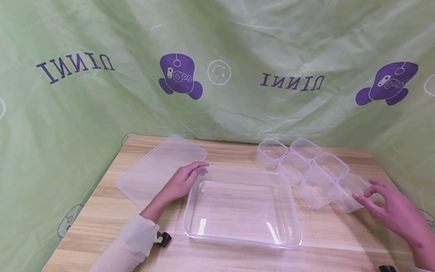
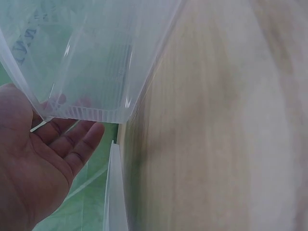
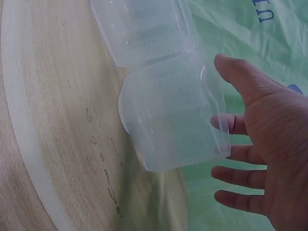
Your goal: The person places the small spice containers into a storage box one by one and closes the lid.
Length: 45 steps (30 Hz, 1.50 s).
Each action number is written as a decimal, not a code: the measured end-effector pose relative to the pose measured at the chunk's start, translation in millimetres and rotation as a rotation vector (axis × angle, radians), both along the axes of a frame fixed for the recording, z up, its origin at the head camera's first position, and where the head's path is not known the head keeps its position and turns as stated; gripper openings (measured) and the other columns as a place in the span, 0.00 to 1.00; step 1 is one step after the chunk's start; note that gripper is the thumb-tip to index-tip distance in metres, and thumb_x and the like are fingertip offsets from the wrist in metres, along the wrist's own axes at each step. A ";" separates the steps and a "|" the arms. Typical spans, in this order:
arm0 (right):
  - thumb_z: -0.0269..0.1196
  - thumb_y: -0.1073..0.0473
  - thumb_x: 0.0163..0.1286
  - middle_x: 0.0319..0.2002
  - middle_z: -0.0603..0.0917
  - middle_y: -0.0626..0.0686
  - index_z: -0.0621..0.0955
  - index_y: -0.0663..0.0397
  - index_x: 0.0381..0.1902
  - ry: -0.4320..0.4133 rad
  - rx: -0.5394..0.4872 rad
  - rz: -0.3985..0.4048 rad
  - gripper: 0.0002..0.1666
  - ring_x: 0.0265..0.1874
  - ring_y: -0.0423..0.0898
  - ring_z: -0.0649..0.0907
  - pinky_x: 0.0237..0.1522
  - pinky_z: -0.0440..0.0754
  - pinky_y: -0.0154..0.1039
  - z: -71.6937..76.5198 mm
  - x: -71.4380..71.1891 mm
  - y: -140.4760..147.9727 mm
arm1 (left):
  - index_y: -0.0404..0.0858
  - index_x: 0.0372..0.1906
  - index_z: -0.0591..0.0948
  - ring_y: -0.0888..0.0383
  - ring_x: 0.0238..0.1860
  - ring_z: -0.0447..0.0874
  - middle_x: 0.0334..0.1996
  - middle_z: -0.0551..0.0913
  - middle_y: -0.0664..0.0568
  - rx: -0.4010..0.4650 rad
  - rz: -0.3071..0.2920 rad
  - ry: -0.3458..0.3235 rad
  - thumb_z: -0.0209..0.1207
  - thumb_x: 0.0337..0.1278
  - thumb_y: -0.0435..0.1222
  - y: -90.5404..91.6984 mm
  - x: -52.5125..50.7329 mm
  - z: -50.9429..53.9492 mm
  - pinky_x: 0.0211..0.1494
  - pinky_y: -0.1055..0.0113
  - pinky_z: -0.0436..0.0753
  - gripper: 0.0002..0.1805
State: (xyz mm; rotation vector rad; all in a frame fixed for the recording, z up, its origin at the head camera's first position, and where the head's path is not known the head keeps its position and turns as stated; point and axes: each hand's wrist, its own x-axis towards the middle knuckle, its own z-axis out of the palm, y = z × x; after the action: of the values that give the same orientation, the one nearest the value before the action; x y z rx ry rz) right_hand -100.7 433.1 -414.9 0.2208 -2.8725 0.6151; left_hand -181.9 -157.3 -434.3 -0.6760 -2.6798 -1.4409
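Observation:
A large clear rectangular container (image 1: 238, 211) stands on the wooden table, its open side up. My left hand (image 1: 183, 181) is at its back left corner; in the left wrist view the hand (image 2: 43, 149) has its fingers loosely extended beside the wall, and its thumb is mostly hidden. On the right, my right hand (image 1: 391, 207) is beside the nearest right small clear cup (image 1: 350, 192), thumb and fingers spread apart. The right wrist view shows that cup (image 3: 173, 115) between the thumb and the fingers (image 3: 240, 178), one fingertip seen through its wall. Contact there is unclear.
Several more small clear cups, including one at the back (image 1: 272, 153), stand grouped at the back right. A flat translucent lid (image 1: 159, 166) lies left of the large container. Green printed cloth (image 1: 217, 113) surrounds the table's back and sides.

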 end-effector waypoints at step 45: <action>0.77 0.52 0.60 0.54 0.76 0.82 0.75 0.46 0.25 0.075 0.021 -0.006 0.19 0.30 0.74 0.84 0.24 0.76 0.46 2.3 8.7 4.1 | 0.43 0.65 0.81 0.57 0.24 0.65 0.41 0.83 0.48 0.016 -0.002 -0.027 0.41 0.79 0.31 -0.4 0.8 -0.5 0.34 0.60 0.72 0.22</action>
State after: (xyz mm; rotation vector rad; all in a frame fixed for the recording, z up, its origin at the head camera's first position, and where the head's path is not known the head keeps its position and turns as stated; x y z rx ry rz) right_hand -91.9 437.2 -412.7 0.2338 -2.8075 0.5634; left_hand -181.2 -157.7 -434.9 -0.6631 -2.6853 -1.4816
